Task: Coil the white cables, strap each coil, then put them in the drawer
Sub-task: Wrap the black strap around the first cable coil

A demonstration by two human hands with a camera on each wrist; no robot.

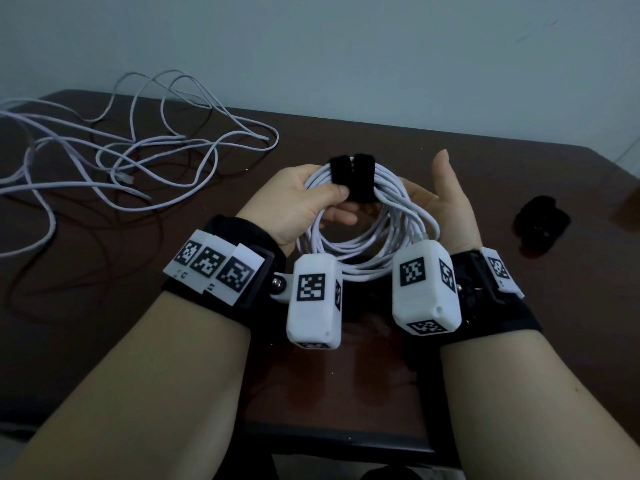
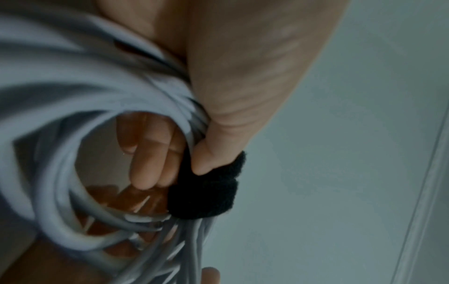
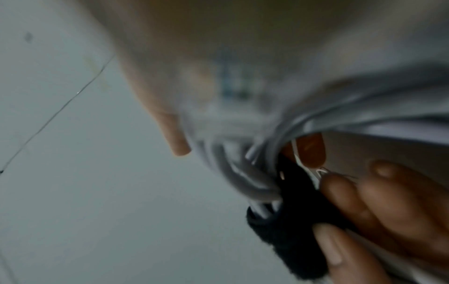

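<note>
One coil (image 1: 367,220) held over the table (image 1: 450,150) | left hand (image 1: 304,202) pinches it at the black strap (image 1: 353,178) | right hand (image 1: 446,202) cradles it, thumb straight | step: strapping, nearly closed | next: press strap shut, then the loose cable (image 1: 121,147); drawer unseen

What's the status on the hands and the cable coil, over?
Left hand grips coil at black strap. Right hand supports coil, thumb straight. Second cable loose, uncoiled. No drawer in view.
</note>
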